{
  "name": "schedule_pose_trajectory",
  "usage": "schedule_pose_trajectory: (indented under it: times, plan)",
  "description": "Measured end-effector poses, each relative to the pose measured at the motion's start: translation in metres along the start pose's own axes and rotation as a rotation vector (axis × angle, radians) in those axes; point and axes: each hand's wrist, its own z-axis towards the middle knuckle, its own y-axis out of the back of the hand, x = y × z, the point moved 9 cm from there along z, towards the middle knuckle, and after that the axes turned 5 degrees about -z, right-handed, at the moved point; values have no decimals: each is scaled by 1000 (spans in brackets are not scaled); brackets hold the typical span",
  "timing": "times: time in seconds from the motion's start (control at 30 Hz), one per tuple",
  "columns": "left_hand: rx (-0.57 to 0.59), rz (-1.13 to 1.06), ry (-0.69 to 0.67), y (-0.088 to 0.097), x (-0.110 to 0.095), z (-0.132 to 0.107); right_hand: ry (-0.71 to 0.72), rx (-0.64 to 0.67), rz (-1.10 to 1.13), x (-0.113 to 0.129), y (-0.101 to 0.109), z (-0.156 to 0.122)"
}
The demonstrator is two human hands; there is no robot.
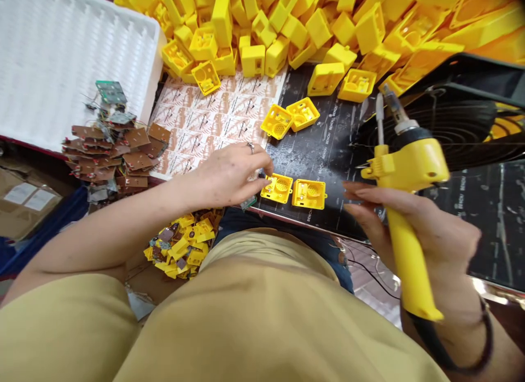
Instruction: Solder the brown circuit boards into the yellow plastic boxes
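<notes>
My right hand [414, 229] is wrapped round the handle of a yellow soldering gun [404, 174], its metal tip pointing up and away. My left hand [229, 171], a ring on one finger, rests on the bench edge with fingertips pinched at the left side of an open yellow plastic housing [278, 187]. Whether it holds a small part I cannot make out. A second open yellow housing [309, 194] lies just to the right. Another hinged pair of housings [290, 118] lies farther back on the black mat [328, 146].
A big heap of yellow housings [311, 26] fills the back. Brown circuit boards [115, 152] are stacked at the left beside a white foam tray [61, 53]. A black fan [455, 125] stands at right. Assembled yellow pieces [182, 248] sit below the bench edge near my lap.
</notes>
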Motion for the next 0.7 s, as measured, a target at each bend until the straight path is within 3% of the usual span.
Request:
schedule_pose_trajectory:
  times: [0.13, 0.33, 0.57, 0.7]
  plan:
    - [-54, -123, -130, -16, -11, -8, 88, 58, -8, 8, -14, 3]
    - [-143, -185, -157, -30, -2, -19, 129, 37, -24, 2, -30, -1]
    - [-224, -167, -174, -27, -2, -25, 125, 50, -65, 8, -34, -2]
    - [-284, -151, -108, -19, 1, -25, 129, 27, -96, 14, -32, 0]
